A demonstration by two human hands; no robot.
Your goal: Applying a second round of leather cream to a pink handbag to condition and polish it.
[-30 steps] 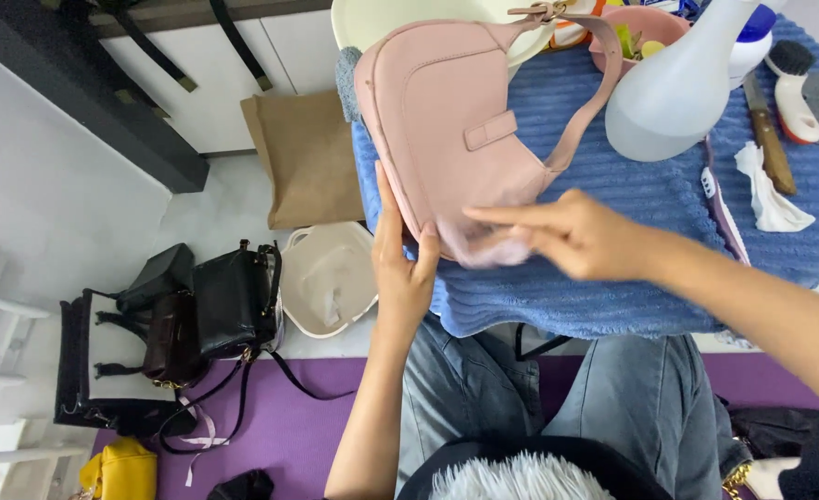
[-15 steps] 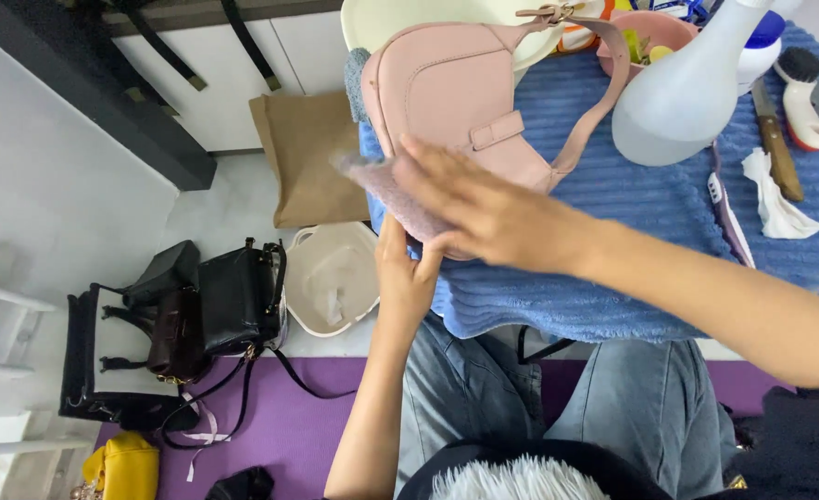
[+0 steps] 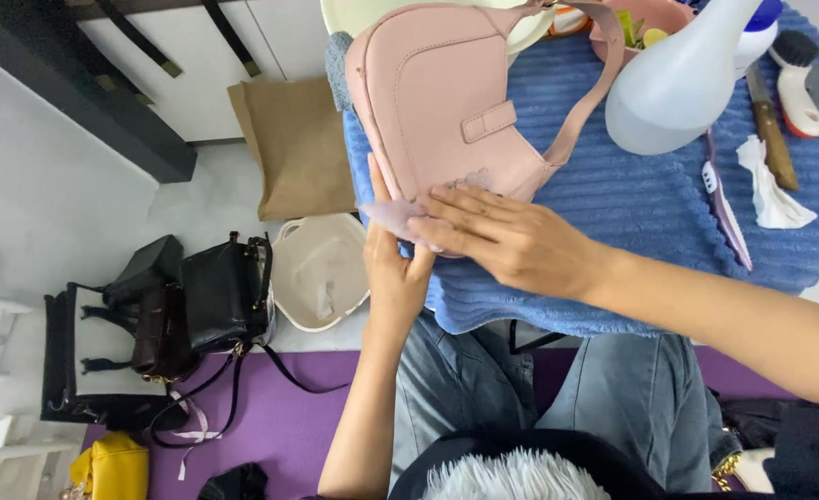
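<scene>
Blue towel [image 3: 632, 204]: pink bag [image 3: 437, 102] under hands [image 3: 511, 243]

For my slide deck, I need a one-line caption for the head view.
Left hand steadies a pink handbag on a blue towel while the right hand presses a cloth against it.

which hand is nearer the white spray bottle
Right. The right hand lies flat on the lower edge of the pink bag, below and left of the white spray bottle. The left hand is farther left, at the bag's bottom corner.
</scene>
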